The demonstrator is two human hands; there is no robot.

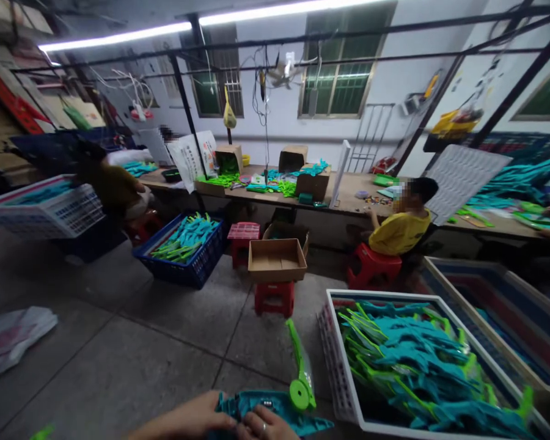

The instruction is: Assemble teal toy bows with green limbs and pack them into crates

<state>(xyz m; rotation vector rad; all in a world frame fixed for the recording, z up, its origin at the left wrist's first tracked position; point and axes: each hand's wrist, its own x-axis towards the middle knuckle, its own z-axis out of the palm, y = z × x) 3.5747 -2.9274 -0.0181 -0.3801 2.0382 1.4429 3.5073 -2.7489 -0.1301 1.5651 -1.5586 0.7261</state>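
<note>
At the bottom edge both hands hold a teal plastic toy part (275, 408). My left hand (197, 417) grips its left end, fingers curled on it. My right hand (263, 425), a ring on one finger, pinches the part from below. A bright green lever with a round hub (300, 373) sticks up from the teal part. A white crate (343, 391) heaped with several teal and green parts stands just right of my hands.
A blue crate (197, 269) of teal parts, an open cardboard box (277, 260) on a red stool (275, 298) and a plastic bag (13, 336) sit on the concrete floor. A person in yellow (401, 229) sits at a long workbench (352, 201); another sits left.
</note>
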